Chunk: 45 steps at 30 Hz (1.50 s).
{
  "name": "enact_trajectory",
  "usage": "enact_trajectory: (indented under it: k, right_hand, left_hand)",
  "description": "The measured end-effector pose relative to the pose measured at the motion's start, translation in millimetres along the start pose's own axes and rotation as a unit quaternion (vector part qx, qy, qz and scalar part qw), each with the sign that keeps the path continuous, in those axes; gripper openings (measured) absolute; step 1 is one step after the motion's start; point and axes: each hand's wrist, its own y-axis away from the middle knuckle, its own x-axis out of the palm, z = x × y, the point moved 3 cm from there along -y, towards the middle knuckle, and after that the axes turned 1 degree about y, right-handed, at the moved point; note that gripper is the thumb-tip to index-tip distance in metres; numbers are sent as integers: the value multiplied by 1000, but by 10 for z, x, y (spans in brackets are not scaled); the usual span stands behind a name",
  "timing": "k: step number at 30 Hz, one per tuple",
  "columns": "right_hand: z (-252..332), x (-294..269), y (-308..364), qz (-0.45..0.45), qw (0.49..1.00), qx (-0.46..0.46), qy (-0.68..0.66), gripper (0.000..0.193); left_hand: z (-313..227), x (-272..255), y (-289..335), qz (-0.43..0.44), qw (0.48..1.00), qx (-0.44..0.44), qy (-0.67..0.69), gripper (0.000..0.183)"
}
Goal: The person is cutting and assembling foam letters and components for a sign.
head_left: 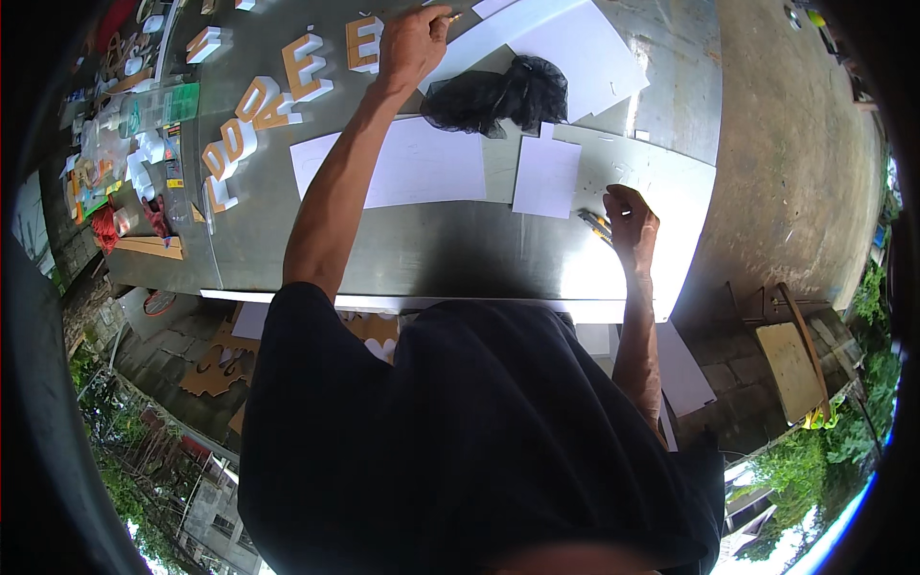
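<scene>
My left hand (pixel 414 46) reaches to the far side of the metal-topped table, just right of a cardboard-faced letter E (pixel 364 43) with white sides. Its fingers are closed, and a small brownish thing shows at the fingertips, too small to name. My right hand (pixel 633 228) rests low over the right part of the table, its fingers curled in; whatever they hold, if anything, is hidden. Beside it lies a utility knife (pixel 596 225), yellow and dark. A small white tabbed sheet (pixel 546 177) and a long white sheet (pixel 426 163) lie between my arms.
Black netting (pixel 498 98) is bunched beside large white sheets (pixel 585 57). Several block letters (pixel 257 101) run down the table's left side. Clutter with a green clear bottle (pixel 171 107) lies further left. A wooden chair (pixel 791 364) stands on the floor at the right.
</scene>
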Motion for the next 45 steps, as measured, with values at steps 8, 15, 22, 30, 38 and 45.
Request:
enact_trajectory:
  k: [8, 15, 22, 30, 38, 45]
  right_hand:
    - [138, 292, 211, 64, 996, -61, -19, 18]
    - [129, 292, 221, 29, 996, -82, 2, 19]
    - [136, 172, 238, 16, 997, -73, 1, 20]
    - [-53, 23, 7, -34, 996, -74, 40, 24]
    - [-953, -649, -599, -147, 941, 177, 248, 75]
    - [-1301, -860, -630, -174, 946, 231, 146, 86]
  left_hand:
    - [-388, -328, 1889, 59, 993, -37, -95, 65]
    - [-537, -421, 2207, 127, 985, -51, -105, 82]
    - [-854, -209, 1806, 28, 999, -25, -33, 69]
    - [-570, 148, 1211, 40, 944, -149, 291, 50]
    - [-798, 185, 1544, 197, 977, 80, -35, 112]
    - [-747, 117, 1628, 183, 978, 97, -3, 108]
